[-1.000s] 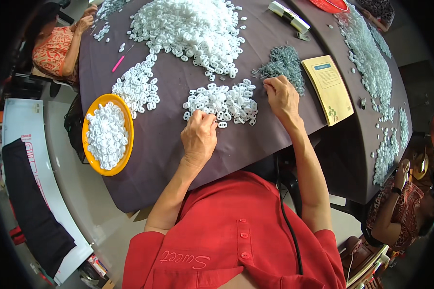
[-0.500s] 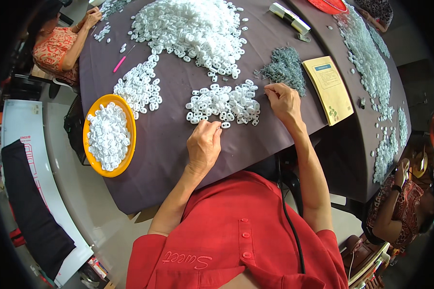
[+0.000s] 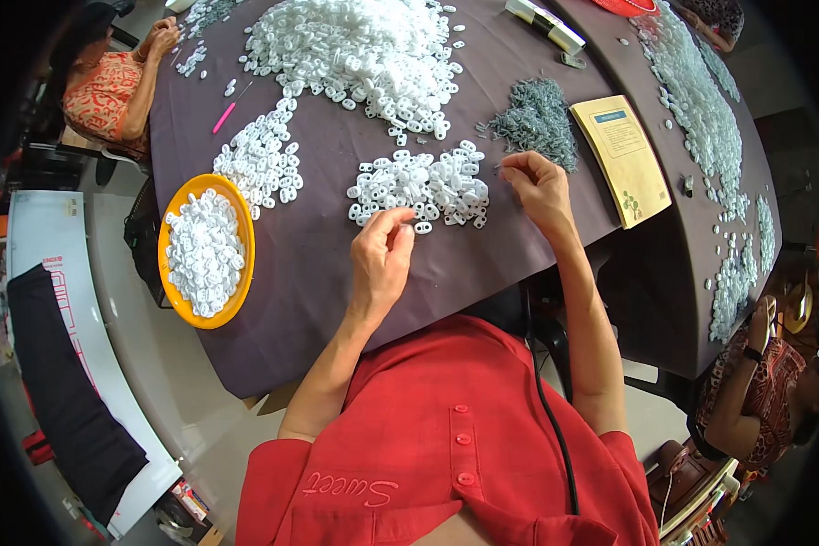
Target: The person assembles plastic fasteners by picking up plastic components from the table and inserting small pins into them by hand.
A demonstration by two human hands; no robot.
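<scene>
A small heap of white oval plastic pieces with two holes (image 3: 419,182) lies on the dark tablecloth in front of me. At its near edge is my left hand (image 3: 380,259), thumb and forefinger slightly apart, with nothing visible between them. One white piece (image 3: 423,227) lies just beside its fingertips. My right hand (image 3: 541,196) is pinched to the right of the heap, above the cloth; whatever its fingertips hold is too small to make out. Beyond that hand sits a pile of tiny grey translucent pieces (image 3: 539,123).
A yellow oval tray (image 3: 250,264) full of white pieces stands at the left, near a loose cluster (image 3: 259,164) and a pink-handled tool (image 3: 224,118). The large white pile (image 3: 350,59) lies farther off. A yellow booklet (image 3: 623,159) is at the right. Other people sit at both sides.
The fingers of my left hand have parted from a pinch and shifted slightly toward the heap. My right hand stays pinched in nearly the same place. The whole view has tilted slightly.
</scene>
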